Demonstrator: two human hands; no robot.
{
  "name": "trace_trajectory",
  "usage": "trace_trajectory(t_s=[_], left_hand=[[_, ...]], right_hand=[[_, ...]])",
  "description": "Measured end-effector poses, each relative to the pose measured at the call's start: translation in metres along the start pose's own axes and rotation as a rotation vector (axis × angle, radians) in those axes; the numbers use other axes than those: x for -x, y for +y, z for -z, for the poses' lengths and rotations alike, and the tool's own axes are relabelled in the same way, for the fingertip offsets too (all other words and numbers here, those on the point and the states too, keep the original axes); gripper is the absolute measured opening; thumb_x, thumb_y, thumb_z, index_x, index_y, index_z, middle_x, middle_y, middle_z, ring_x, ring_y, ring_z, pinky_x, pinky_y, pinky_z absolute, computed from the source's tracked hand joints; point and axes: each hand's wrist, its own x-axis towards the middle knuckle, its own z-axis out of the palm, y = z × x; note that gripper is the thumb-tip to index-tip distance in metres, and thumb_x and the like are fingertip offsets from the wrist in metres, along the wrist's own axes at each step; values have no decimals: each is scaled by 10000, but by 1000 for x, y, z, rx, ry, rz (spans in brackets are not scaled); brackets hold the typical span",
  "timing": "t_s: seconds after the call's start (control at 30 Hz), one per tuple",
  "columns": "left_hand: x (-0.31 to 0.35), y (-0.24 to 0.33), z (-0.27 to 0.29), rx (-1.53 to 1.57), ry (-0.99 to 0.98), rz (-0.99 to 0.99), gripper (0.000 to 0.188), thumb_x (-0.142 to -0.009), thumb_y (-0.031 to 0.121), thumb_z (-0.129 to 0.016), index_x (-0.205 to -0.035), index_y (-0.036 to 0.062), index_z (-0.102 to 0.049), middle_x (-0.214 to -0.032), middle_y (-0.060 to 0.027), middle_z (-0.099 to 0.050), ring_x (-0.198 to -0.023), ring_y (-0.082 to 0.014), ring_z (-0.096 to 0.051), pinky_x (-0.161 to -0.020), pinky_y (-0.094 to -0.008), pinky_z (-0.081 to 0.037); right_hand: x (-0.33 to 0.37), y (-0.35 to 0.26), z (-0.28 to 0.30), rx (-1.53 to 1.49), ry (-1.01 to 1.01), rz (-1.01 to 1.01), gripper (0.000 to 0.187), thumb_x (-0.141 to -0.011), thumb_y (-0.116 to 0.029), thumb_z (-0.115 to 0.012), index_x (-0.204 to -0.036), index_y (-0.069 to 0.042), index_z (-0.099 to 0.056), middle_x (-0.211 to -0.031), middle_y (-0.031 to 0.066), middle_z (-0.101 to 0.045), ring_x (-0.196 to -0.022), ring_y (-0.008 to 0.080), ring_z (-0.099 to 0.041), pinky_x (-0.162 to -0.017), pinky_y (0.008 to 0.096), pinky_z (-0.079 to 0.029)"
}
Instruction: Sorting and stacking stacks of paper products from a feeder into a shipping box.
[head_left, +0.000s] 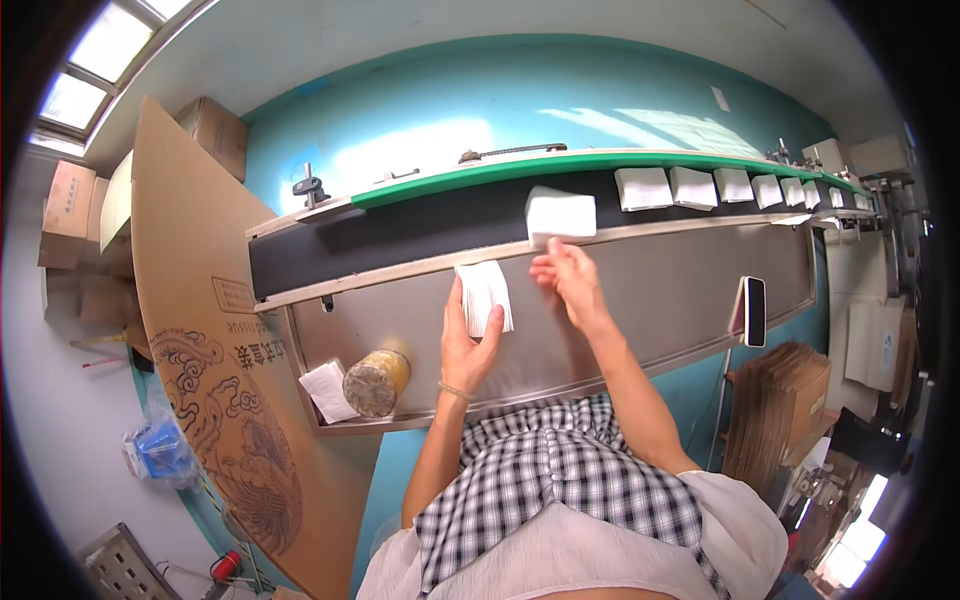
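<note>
My left hand point(468, 350) is wrapped around a stack of white folded tissues point(484, 297), held upright over the metal tray in front of the belt. Further right, my right hand point(570, 285) reaches up with its fingers apart and slightly blurred. Its fingertips are at the lower edge of another tissue stack point(562, 216), which sits tilted at the near rail of the black conveyor belt point(420, 228); whether they touch it I cannot tell. Several more tissue stacks point(644, 189) stand in a row along the belt toward the right.
On the metal tray point(640, 290), a yellowish jar point(376, 383) stands beside a loose tissue stack point(328, 391) at the left. A phone point(754, 312) is mounted at the tray's right. A tall cardboard sheet point(215, 350) rises at the left; flattened cartons point(775, 410) stand at the right.
</note>
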Motion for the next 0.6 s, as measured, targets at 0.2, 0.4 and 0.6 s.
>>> trace_trajectory(t_s=[0.2,0.4,0.6], left_hand=[[-2,-14,3,35,-7,-64,603,-985,204,-603,-1482,-34,-360,-1422,-169,-503,-1244,-229,-543,-1019,-333,-449],[-22,-17,1,-7,0,-95,539,-880,38,-563,-1406,-15,-457,-1327,-223,-567,-1220,-381,-568,-989,-425,-469],[-114,-11,4,-782,434,-532,563,-763,-27,-630,-1233,281,-674,-1547,-108,-401,-1473,-326,-273,-1125,-521,-190]], right_hand=[[32,22,-52,502,-244,228,345,-961,-216,-671,-1212,7,-591,-1045,75,-679,-846,116,-646,-732,290,-543],[9,33,-9,464,-342,41,311,-936,-218,-692,-1131,16,-631,-1028,84,-688,-865,121,-648,-708,274,-537],[-24,-13,-5,189,101,74,522,-938,-332,-699,-1237,50,-504,-892,109,-680,-708,156,-674,-595,291,-554]])
